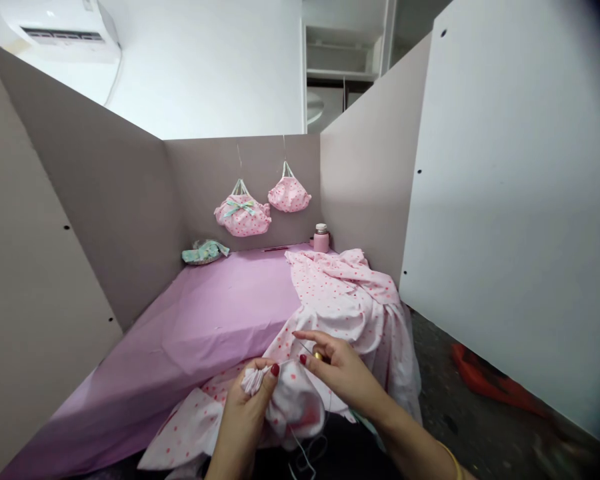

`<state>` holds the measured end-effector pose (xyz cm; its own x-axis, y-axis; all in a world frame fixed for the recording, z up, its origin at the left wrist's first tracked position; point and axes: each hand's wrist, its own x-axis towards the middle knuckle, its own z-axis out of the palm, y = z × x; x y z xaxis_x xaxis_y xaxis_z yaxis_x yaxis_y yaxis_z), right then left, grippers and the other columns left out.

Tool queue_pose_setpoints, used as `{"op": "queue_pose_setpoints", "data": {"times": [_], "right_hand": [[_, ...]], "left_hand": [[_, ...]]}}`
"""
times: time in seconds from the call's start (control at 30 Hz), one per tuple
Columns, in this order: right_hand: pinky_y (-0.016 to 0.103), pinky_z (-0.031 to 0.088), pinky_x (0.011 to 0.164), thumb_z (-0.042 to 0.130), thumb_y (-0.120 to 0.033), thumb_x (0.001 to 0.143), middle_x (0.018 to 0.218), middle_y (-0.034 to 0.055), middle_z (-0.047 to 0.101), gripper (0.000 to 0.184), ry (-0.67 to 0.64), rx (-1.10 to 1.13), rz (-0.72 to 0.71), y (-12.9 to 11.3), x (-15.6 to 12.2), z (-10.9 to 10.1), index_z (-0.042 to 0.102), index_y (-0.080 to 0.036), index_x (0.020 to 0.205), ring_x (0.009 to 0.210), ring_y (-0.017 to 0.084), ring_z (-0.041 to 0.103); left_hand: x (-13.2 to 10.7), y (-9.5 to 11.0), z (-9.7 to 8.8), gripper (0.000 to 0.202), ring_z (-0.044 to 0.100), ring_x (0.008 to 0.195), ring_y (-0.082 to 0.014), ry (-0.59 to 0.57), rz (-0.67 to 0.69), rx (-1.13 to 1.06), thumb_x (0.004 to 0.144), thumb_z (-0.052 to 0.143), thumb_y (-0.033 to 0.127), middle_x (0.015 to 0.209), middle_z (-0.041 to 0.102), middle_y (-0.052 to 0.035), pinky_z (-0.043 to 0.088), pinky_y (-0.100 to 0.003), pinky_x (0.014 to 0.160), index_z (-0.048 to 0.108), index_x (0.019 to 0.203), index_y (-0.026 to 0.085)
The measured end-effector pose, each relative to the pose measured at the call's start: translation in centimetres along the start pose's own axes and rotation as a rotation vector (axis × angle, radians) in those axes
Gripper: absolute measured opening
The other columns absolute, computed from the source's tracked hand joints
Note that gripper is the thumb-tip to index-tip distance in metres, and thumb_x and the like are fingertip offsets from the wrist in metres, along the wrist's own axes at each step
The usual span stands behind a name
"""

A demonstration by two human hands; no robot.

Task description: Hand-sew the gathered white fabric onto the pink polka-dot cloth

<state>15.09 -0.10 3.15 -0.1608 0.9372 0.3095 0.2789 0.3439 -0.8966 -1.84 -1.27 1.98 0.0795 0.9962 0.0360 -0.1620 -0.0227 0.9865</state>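
Observation:
My left hand (254, 393) is closed around a bunch of gathered pleats (253, 380) in pink dotted cloth, thumb pressed on the folds. The rest of that cloth (296, 400) hangs in a soft pouch between my hands. My right hand (337, 367), just to the right, has its index finger stretched out and holds a thin sewing needle (303, 345) near the thumb. A gold-coloured ring or thimble (319, 356) sits on one of its fingers. Loose white thread (303, 450) dangles below the cloth, over my dark lap.
A large dotted cloth (350, 293) drapes over the right side of the purple-covered table (220, 293). Two dotted fabric pieces, one with a bow (243, 217) and one smaller (289, 195), hang at the back panel. A pink bottle (321, 239) and green cloth bundle (205, 252) stand behind.

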Motion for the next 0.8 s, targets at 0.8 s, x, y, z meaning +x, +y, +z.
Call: {"op": "queue_pose_setpoints", "data": {"times": [0.8], "right_hand": [[0.022, 0.035, 0.063, 0.039, -0.013, 0.089, 0.075, 0.0008, 0.057, 0.015, -0.060, -0.323, -0.256, -2.2, -1.0, 0.0, 0.053, -0.017, 0.086, 0.068, 0.013, 0.052]], "left_hand": [[0.7, -0.5, -0.4, 0.025, 0.049, 0.045, -0.0114, -0.004, 0.060, 0.168, 0.071, 0.063, 0.040, 0.056, 0.059, 0.0026, 0.037, -0.018, 0.040, 0.063, 0.075, 0.015]]}}
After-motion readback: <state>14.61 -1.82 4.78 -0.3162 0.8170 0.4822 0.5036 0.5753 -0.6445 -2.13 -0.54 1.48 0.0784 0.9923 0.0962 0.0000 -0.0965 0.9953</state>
